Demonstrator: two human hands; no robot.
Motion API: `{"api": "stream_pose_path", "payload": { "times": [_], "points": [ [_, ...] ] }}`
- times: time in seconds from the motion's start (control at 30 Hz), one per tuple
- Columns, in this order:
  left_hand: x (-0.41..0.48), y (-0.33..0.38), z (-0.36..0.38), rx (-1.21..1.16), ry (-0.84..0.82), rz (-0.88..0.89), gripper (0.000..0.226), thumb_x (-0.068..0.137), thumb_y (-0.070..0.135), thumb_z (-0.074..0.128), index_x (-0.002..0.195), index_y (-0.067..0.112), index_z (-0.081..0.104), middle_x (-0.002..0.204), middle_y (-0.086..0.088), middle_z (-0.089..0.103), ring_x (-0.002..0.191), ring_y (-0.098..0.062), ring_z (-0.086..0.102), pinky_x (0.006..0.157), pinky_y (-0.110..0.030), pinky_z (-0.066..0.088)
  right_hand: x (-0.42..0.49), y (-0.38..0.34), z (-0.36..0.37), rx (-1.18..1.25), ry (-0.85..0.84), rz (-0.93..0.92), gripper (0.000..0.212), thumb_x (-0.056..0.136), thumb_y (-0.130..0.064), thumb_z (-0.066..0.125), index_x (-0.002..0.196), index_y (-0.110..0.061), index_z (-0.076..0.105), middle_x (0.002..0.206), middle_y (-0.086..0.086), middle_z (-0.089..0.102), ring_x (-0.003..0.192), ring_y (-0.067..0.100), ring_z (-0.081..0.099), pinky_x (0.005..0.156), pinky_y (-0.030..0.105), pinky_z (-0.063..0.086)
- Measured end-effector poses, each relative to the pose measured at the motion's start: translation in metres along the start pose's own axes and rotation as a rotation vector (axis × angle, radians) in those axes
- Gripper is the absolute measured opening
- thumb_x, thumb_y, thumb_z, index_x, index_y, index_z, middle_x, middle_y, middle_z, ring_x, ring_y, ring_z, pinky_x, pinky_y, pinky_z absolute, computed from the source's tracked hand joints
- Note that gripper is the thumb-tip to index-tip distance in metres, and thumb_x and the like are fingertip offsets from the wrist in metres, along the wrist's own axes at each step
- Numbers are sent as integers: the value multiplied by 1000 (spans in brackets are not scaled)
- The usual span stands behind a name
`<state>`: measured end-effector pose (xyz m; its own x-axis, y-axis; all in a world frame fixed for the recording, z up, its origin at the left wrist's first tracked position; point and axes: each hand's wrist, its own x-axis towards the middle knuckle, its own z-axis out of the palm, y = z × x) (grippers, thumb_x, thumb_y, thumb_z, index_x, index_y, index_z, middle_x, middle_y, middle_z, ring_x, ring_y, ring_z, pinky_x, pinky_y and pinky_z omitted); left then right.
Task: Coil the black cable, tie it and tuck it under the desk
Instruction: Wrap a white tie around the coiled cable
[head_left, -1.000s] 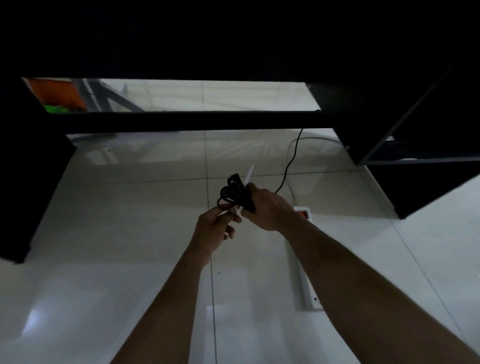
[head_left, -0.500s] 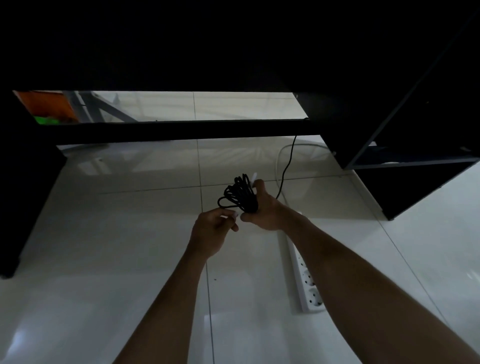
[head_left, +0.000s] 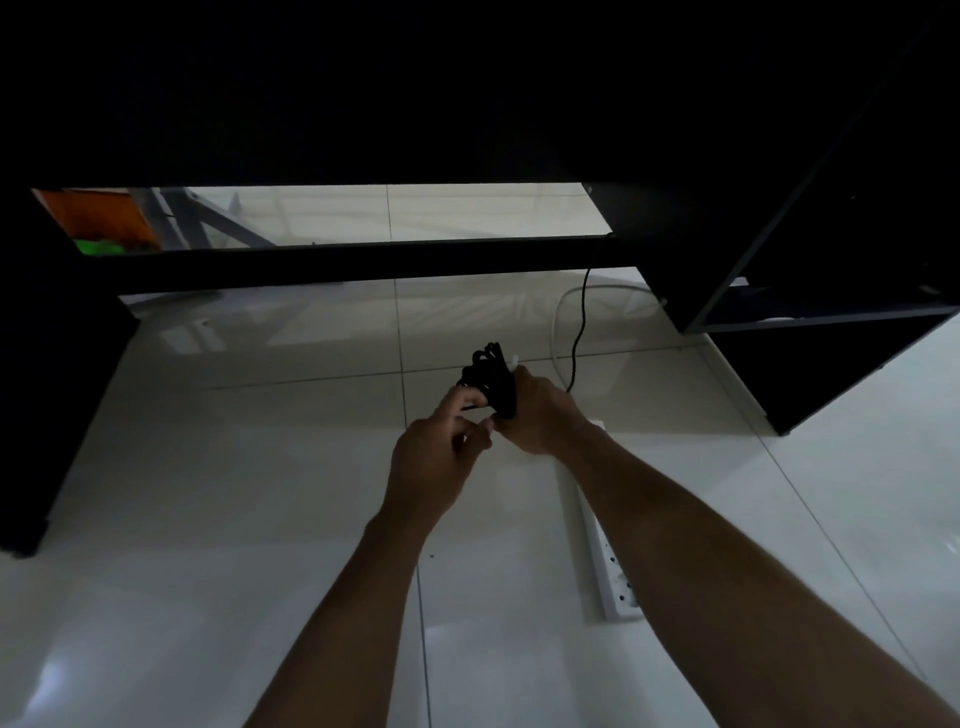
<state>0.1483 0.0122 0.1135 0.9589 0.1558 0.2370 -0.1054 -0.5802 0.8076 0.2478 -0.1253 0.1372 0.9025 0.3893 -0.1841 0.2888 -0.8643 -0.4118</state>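
Observation:
A coiled bundle of black cable (head_left: 491, 378) is held above the tiled floor, under the dark desk (head_left: 415, 93). My right hand (head_left: 540, 410) is wrapped around the bundle. A thin white tie (head_left: 514, 360) pokes out above that hand. My left hand (head_left: 436, 457) is just left of the bundle, its index finger touching the coil and its thumb and fingers pinched close to the bundle's lower end. The loose run of the black cable (head_left: 581, 332) leads from the bundle up to the desk's crossbar (head_left: 363, 260).
A white power strip (head_left: 608, 561) lies on the floor under my right forearm, with a white cord (head_left: 557, 322) curving behind. A black shelf unit (head_left: 831, 332) stands at right, a dark desk leg (head_left: 47, 415) at left. Orange and green objects (head_left: 98, 223) show beyond the crossbar.
My left hand rose and extended its index finger onto the coil. The bundle turned more upright in my right hand, and the white tie end shows shorter. The view shifted slightly.

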Motion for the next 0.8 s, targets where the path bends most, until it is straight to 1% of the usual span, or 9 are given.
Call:
{"api": "stream_pose_path", "payload": {
  "times": [0.1,0.17,0.3,0.33,0.4,0.5,0.6,0.7,0.8],
  "points": [
    [2,-1,-6,-15,-50,48,18,93,42,67,108,31,70,94,17,73,89,-3,67,76,-26,52,2,-1,-1,0,-16,-17,56,92,-28,68,134,-1,42,119,18,66,106,32,66,74,30,43],
    [2,-7,-11,-19,-101,70,20,89,42,70,108,33,71,96,16,71,90,-7,64,79,-30,52,0,0,-4,8,-55,-24,62,92,-32,70,137,-2,42,122,18,66,108,32,66,78,32,48],
    [9,-9,-16,206,-98,243,31,89,49,57,103,31,78,85,4,70,76,-14,59,63,-33,49,-7,0,-3,-71,-122,-63,61,87,-36,72,136,-10,46,120,15,67,108,33,66,88,40,55],
    [13,-7,-16,283,-73,329,30,88,47,58,99,29,79,89,5,71,82,-16,58,64,-33,49,-9,-1,-2,-100,-140,-90,59,86,-35,72,134,-11,47,118,15,68,107,34,66,88,42,55],
    [22,-5,-15,401,-58,453,34,87,47,53,95,26,79,110,6,69,105,-21,53,78,-39,48,-11,-2,-2,-123,-179,-142,53,85,-31,69,131,-14,50,115,13,68,103,34,67,86,45,56],
    [35,-6,-18,475,-104,508,39,90,50,47,95,25,77,136,3,64,131,-24,46,99,-42,32,-15,-3,-5,-62,-203,-177,44,86,-23,66,128,-14,52,112,12,68,97,31,66,84,39,54],
    [39,-8,-20,414,-117,404,45,90,56,43,100,29,78,123,9,72,120,-17,61,97,-38,27,-15,0,-5,-28,-200,-194,32,86,-22,67,116,-14,60,102,7,67,94,29,65,76,32,48],
    [39,-14,-17,226,-53,375,33,91,49,60,100,24,80,106,10,77,100,-14,71,93,-48,45,-17,1,-5,-36,-219,-195,25,85,-20,69,109,-11,65,94,3,63,87,24,63,71,28,44],
    [33,-15,-10,40,3,363,28,94,36,67,100,12,80,102,4,78,94,-14,72,83,-40,55,-17,0,-8,-53,-216,-202,24,83,-19,72,104,-10,66,91,6,65,84,24,64,71,31,49]
  ]
}}
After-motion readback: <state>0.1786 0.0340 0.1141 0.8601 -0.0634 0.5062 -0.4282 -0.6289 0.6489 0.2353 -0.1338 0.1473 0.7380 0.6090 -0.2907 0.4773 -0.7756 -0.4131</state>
